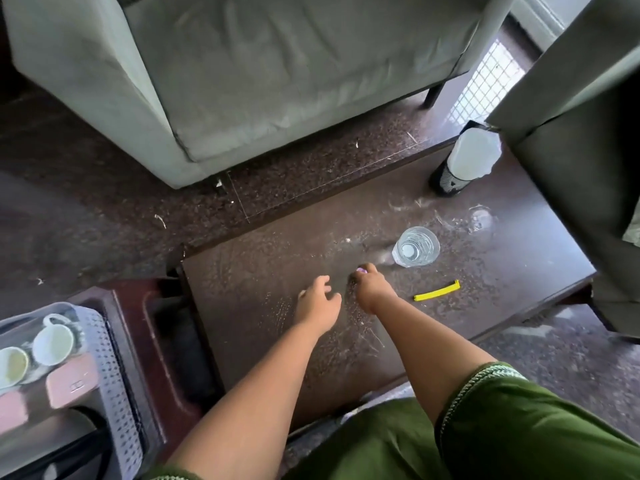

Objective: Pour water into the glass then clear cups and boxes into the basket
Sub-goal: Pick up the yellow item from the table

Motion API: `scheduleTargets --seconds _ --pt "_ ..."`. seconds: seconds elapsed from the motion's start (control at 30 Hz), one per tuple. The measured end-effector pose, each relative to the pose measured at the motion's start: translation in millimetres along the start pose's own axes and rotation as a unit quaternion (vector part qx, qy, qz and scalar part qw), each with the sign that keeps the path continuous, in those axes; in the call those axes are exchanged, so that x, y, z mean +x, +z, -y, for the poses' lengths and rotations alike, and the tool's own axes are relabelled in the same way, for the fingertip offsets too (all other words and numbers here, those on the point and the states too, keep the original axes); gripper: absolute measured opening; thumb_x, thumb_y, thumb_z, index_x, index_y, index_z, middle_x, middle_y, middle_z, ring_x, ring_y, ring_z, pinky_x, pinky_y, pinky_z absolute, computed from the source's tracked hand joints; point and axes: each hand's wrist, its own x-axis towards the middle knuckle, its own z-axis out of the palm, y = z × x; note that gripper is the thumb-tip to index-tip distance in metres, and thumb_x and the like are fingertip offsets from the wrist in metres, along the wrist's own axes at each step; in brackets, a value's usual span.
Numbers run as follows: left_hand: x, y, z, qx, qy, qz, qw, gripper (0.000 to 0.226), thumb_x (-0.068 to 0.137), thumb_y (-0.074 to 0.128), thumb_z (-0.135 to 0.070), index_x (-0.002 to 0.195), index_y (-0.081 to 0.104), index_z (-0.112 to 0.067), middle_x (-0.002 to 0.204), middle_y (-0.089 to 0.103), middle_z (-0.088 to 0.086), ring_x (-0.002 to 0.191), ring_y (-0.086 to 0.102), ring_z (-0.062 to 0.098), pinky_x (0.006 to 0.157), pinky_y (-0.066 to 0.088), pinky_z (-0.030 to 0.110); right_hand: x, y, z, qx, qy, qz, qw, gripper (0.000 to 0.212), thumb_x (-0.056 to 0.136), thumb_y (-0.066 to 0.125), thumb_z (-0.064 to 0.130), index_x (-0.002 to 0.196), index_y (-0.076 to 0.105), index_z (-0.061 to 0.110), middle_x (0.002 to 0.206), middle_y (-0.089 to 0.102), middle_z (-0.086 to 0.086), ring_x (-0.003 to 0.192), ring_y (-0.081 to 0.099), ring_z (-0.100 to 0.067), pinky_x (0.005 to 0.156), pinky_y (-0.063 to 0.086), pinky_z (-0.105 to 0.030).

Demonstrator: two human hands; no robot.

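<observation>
Dark brown wooden bench [485, 271] occupies the centre and right of the view, its top dusty and scratched. Left hand [317, 301] hangs over the bench's middle with fingers [320, 282] spread and released, grasping nothing. Right hand [372, 289] sits just beside it to the right, fingers curled around a small purple object [361, 270] at the tips; what that object is cannot be determined. Clear ribbed drinking glass [415, 246] stands upright on the bench, right of and beyond the right hand, apart from it; whether it contains water cannot be told. Thin yellow strip [437, 291] lies flat on the bench, nearer than the glass and right of the right hand. Tall container with a white body and black perforated base [465, 164] stands at the bench's far edge. White perforated plastic basket [110, 368] sits low at near left, off the bench, on a dark red stand [152, 327]. Inside it: two white ceramic cups [52, 344], side by side, and two pink rectangular boxes [71, 381] nearer the viewer. Grey upholstered armchair [242, 71] stands at far centre.
</observation>
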Motion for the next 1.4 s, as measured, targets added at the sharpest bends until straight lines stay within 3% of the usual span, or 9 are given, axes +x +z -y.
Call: scheduleTargets --seconds 0.23,0.37,0.57,0.77,0.9,1.07,1.2,1.3,1.4 --pt "-25.2 -26.2 24.7 -0.047 -0.044 -0.035 0.997 0.047 0.092 0.056 -0.026 0.137 0.045 -0.021 0.134 0.058 -0.001 0.121 0.054 0.02 0.102 0.041 0.032 -31.4 5.0 41.8 0.119 -0.019 -0.07 0.99 0.029 0.09 0.052 0.003 0.105 0.074 0.015 0.114 0.06 -0.011 0.099 0.064 -0.031 0.086 0.048 -0.027" --pt "-47.8 -68.5 33.3 -0.074 -0.057 -0.075 0.993 0.046 0.093 0.056 -0.028 0.137 0.043 -0.023 0.133 0.058 -0.003 0.118 0.057 0.02 0.096 0.045 0.033 -60.5 1.1 107.2 0.16 -0.051 -0.088 0.982 0.026 0.087 0.056 0.015 0.11 0.068 0.01 0.103 0.07 -0.014 0.097 0.065 -0.032 0.082 0.053 -0.032" --pt "-101.2 -166.6 74.5 -0.043 -0.013 -0.188 0.981 0.043 0.094 0.054 -0.027 0.134 0.045 -0.017 0.136 0.052 0.006 0.126 0.049 0.024 0.101 0.043 0.036 -116.4 8.2 223.4 0.131 -0.163 -0.119 0.97 0.02 0.084 0.063 0.027 0.092 0.072 0.011 0.093 0.069 -0.009 0.088 0.063 -0.026 0.077 0.05 -0.03" --pt "-171.2 -263.1 135.4 0.011 -0.006 -0.312 0.95 0.036 0.09 0.053 -0.022 0.125 0.052 -0.013 0.124 0.059 0.009 0.12 0.049 0.029 0.096 0.041 0.037 -173.2 40.6 337.9 0.112 -0.246 -0.105 0.957 0.016 0.083 0.065 0.019 0.09 0.073 0.006 0.095 0.064 -0.013 0.087 0.062 -0.028 0.071 0.039 -0.022" --pt "-212.7 -325.1 186.3 0.057 -0.012 -0.372 0.926 0.03 0.089 0.052 -0.02 0.119 0.054 -0.013 0.116 0.06 0.007 0.114 0.05 0.027 0.091 0.044 0.038 -199.7 77.1 410.7 0.055 -0.276 -0.065 0.957 0.017 0.083 0.06 0.018 0.08 0.071 0.006 0.086 0.057 -0.01 0.087 0.062 -0.031 0.073 0.044 -0.026" --pt "-238.3 -366.5 246.2 0.014 -0.018 -0.407 0.913 0.017 0.089 0.054 -0.015 0.104 0.059 -0.009 0.105 0.065 0.009 0.103 0.056 0.029 0.082 0.045 0.039 -201.4 114.3 467.6 0.028 -0.274 -0.029 0.961 0.018 0.081 0.058 0.013 0.091 0.073 0.009 0.096 0.071 -0.011 0.093 0.065 -0.029 0.08 0.049 -0.028" --pt "-236.1 -380.5 297.8 -0.095 -0.053 -0.408 0.906 0.017 0.09 0.052 -0.015 0.103 0.061 -0.011 0.104 0.067 0.007 0.099 0.061 0.028 0.083 0.049 0.037 -186.9 136.7 489.9 0.059 -0.234 0.008 0.97 0.002 0.08 0.068 0.017 0.079 0.066 0.017 0.079 0.067 -0.004 0.078 0.061 -0.021 0.072 0.047 -0.025" --pt "-229.0 -383.7 327.6 -0.17 -0.107 -0.371 0.906 0.019 0.094 0.049 -0.016 0.107 0.062 -0.014 0.108 0.067 0.005 0.103 0.06 0.026 0.086 0.045 0.033 -169.7 154.5 500.1 0.061 -0.209 0.023 0.976 0.013 0.078 0.071 0.016 0.073 0.061 0.021 0.073 0.062 0.001 0.073 0.056 -0.014 0.064 0.039 -0.017" --pt "-218.0 -382.4 350.2 -0.186 -0.129 -0.347 0.91 0.016 0.095 0.048 -0.021 0.106 0.061 -0.017 0.108 0.066 0.002 0.101 0.059 0.022 0.082 0.043 0.03 -151.3 170.0 508.7 0.025 -0.188 0.029 0.981 0.013 0.078 0.071 0.022 0.069 0.063 0.021 0.07 0.063 0.001 0.07 0.057 -0.017 0.065 0.047 -0.022"
